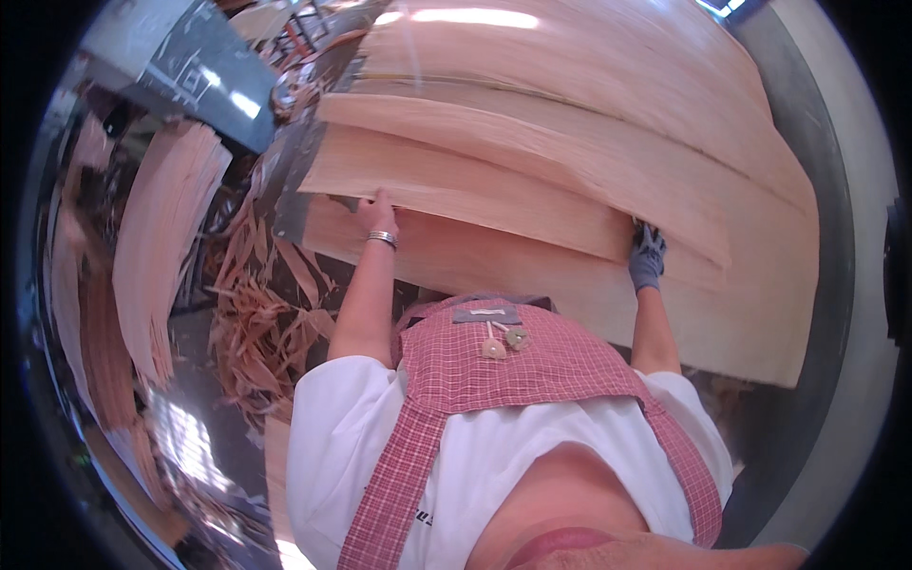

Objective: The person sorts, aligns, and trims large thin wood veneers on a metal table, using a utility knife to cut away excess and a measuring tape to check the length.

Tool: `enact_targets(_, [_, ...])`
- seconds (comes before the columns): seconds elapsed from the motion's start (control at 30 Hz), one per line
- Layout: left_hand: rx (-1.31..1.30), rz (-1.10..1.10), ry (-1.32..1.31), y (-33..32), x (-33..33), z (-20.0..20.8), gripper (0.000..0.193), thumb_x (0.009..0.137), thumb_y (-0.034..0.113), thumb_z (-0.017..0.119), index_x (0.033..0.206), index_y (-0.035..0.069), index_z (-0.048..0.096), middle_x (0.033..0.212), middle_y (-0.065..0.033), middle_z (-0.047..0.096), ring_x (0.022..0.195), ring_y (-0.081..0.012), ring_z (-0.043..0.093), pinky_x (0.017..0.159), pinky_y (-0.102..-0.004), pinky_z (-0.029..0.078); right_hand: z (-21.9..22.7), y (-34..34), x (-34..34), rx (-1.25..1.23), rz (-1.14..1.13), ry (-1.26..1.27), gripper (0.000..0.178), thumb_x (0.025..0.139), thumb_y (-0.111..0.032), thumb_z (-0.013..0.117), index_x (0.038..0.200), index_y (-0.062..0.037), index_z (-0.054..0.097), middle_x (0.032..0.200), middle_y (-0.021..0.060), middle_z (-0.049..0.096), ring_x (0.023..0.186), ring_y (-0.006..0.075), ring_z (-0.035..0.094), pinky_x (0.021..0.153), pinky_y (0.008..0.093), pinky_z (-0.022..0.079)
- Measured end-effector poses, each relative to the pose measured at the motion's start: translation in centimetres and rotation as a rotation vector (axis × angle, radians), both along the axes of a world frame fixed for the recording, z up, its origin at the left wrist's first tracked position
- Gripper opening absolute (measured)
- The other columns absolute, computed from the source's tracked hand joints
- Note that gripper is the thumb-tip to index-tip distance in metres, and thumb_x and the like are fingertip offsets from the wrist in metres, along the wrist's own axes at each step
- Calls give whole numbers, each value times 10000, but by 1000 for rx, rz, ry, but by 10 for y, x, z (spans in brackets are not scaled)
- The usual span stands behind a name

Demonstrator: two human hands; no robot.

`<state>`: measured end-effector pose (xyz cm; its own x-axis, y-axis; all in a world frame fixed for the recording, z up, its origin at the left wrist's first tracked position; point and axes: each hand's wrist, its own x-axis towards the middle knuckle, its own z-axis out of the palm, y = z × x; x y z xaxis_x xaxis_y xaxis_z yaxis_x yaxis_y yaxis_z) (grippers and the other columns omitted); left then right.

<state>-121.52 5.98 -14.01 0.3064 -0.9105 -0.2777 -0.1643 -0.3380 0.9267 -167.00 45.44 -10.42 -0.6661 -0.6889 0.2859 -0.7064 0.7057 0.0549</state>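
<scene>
A long narrow strip of pale wood veneer [475, 196] lies across the work surface in front of me. Its near edge is pinched at the left end by my bare left hand [379, 215], which has a bracelet at the wrist. At the strip's right end, my right hand [647, 255] in a grey glove grips the same edge, with fingers partly hidden by the sheet. Just beyond it another veneer strip [456, 126] overlaps, its edge raised and wavy. Underneath, a wide veneer sheet [532, 285] reaches toward my apron.
Large veneer sheets [570, 57] cover the far side. Tangled veneer scraps [252, 342] lie on the floor at left, near a stack of curved veneer sheets [161, 247]. A grey metal cabinet [204, 71] stands far left. A pale wall [845, 85] runs along the right.
</scene>
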Motion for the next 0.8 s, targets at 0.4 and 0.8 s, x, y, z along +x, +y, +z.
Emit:
enact_targets(0.4, [118, -9, 244, 16, 11, 23, 241, 899, 183, 637, 956, -35, 552, 867, -139, 647, 643, -208, 658, 478, -326, 556, 72, -214, 14, -99, 429, -148, 393, 900, -345, 625, 1223, -126, 570, 1249, 177, 572, 1106, 369, 570, 861, 475, 510])
enact_targets(0.8, [78, -74, 262, 33, 15, 28, 235, 909, 225, 626, 950, 27, 506, 777, -75, 620, 532, -174, 631, 381, -278, 505, 61, -240, -1, 84, 236, -423, 166, 879, -323, 631, 974, -186, 627, 1059, 101, 596, 933, 324, 642, 746, 476, 535])
